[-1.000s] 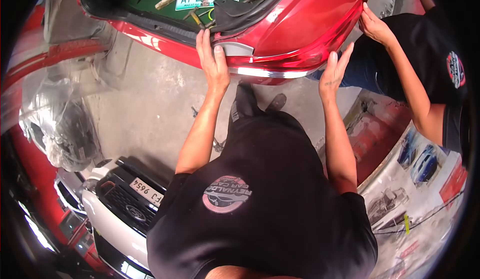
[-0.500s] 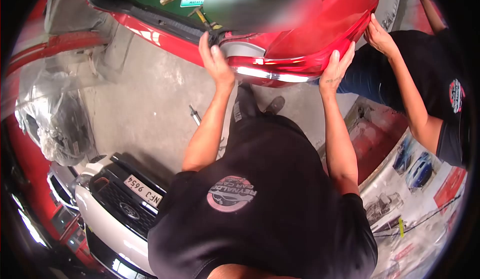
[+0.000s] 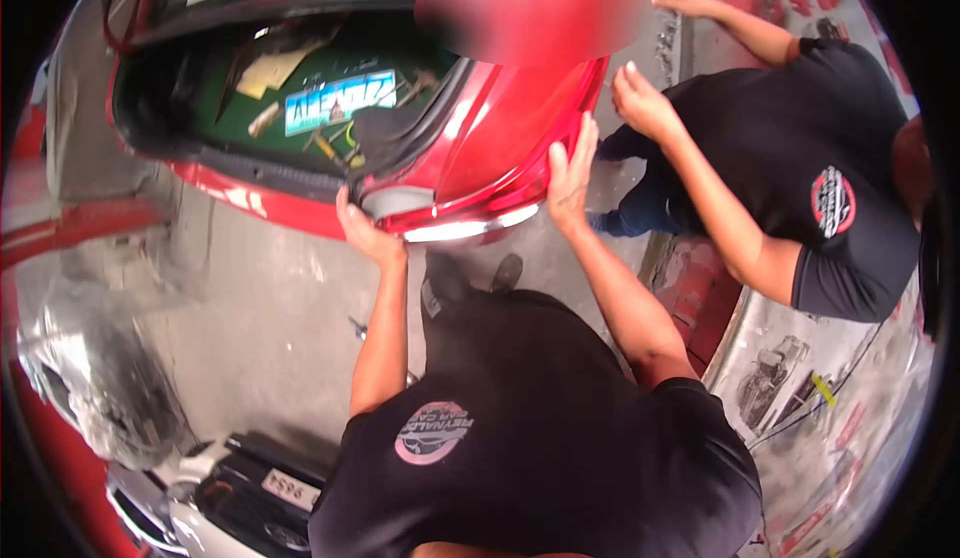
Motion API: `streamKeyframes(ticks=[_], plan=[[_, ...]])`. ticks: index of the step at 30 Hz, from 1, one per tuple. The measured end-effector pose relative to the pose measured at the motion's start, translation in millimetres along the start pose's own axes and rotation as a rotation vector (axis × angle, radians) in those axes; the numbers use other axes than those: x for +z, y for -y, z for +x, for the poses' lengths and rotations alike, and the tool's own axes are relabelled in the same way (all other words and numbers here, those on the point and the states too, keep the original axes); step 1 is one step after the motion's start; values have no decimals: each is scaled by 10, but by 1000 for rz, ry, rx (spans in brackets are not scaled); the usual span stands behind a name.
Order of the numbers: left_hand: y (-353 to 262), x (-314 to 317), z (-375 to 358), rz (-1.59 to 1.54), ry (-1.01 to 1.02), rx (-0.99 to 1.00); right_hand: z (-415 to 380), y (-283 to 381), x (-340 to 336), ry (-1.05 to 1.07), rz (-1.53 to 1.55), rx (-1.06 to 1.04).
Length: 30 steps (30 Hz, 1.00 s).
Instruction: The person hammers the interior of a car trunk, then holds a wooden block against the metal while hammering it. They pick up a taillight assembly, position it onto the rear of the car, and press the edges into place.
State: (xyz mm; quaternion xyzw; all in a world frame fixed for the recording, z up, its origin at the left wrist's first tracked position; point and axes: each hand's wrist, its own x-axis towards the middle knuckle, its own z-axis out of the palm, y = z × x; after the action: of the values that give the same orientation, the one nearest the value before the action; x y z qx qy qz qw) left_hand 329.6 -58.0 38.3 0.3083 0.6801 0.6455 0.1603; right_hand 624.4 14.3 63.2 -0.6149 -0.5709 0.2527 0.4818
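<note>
The rear corner of a red car (image 3: 500, 143) is in front of me, its tail light (image 3: 462, 228) carrying a bright white strip along the lower edge. My left hand (image 3: 372, 236) touches the inner end of the tail light, beside a grey panel (image 3: 398, 201) at the trunk opening, with its fingers stretched upward. Around the outer corner, my right hand (image 3: 572, 173) rests against the red side with fingers extended and apart. The surfaces beneath both palms are hidden.
The open trunk (image 3: 235, 148) holds a blue licence plate (image 3: 340, 103), a hammer (image 3: 418, 86) and papers. At right a co-worker (image 3: 790, 168) leans close, hands near the car. Behind me stands a white car (image 3: 235, 518); a plastic-wrapped object (image 3: 95, 378) is at left.
My view has shifted, so the car and my hands sit lower and further left, showing more of the trunk. The co-worker's nearer hand has come away from the red corner.
</note>
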Motion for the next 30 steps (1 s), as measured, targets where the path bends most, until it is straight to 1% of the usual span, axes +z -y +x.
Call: streamKeyframes(ticks=[2, 5, 7, 8, 10, 11, 13, 14, 16, 18, 19, 20, 21, 22, 24, 26, 28, 30], plan=[[138, -2, 23, -69, -4, 5, 0, 31, -12, 7, 19, 31], [108, -33, -23, -1, 21, 44, -3, 91, -121, 19, 28, 53], [26, -42, 18, 52, 47, 115, 5, 112, -182, 110, 22, 101], [4, -48, 17, 52, 55, 121, -8, 99, -228, 102, 26, 104], [-39, -8, 11, -1, 50, 68, -26, 36, -321, 139, 67, 65], [-47, 33, 16, -59, 31, 9, -55, 3, -256, 124, 68, 81], [5, 100, 80, -33, 56, 29, -17, -40, -97, 71, 41, 66], [23, -6, 36, 15, 70, 29, -71, -65, -93, 92, 46, 78], [-40, 11, 60, 32, 61, 20, 14, -31, -104, 90, 85, 83], [-81, -8, 31, 107, 55, 97, 5, -13, -187, 98, 99, 96], [-66, -19, 34, 106, 51, 159, 22, -7, -239, 141, 69, 97], [-56, -31, 37, 107, 56, 162, 21, -1, -293, 187, 38, 103], [-29, -44, 48, 148, 38, 216, -23, 7, -342, 139, 10, 107], [-22, -37, 76, 188, 19, 272, -110, 3, -383, 134, 13, 111], [7, 39, 125, 173, 16, 248, -232, 1, -413, 152, 32, 108], [-12, -27, 48, 197, -20, 196, -334, -24, -322, 249, 10, 97], [8, -49, 70, 256, -23, 271, -241, -28, -200, 127, 21, 124], [-46, -53, 34, 275, -50, 255, -229, -20, -316, 182, -42, 78]])
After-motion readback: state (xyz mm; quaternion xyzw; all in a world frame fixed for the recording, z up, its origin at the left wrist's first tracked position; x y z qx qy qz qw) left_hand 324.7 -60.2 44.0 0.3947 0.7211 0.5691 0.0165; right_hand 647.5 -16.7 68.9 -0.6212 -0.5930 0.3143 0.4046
